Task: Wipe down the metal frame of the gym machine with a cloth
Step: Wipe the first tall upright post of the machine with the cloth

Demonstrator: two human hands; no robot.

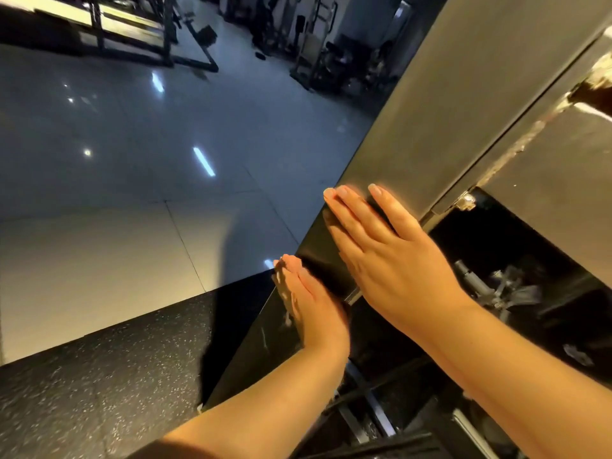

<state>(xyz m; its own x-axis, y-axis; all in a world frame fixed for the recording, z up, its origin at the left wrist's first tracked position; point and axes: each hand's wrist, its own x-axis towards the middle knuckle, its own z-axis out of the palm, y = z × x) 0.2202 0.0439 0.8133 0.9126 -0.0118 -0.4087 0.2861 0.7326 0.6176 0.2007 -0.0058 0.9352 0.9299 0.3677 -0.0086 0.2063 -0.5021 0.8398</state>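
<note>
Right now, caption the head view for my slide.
Left hand and right hand, fingers straight, on the gym machine's metal frame.

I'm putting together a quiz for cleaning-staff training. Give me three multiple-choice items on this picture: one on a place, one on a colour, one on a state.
1. Which hand lies higher up the metal frame?
A. left hand
B. right hand
C. both level

2. What colour is the floor mat beside the machine?
A. red
B. green
C. black with pale specks

3. How are the right hand's fingers?
A. straight, flat on the frame
B. curled in a fist
C. pinching a cloth

Answers:
1 B: its fingertips reach further up the panel, and the left hand sits lower at the edge.
2 C: the surface at lower left is dark and speckled.
3 A: the fingers lie extended on the metal, with no cloth in sight.
</note>
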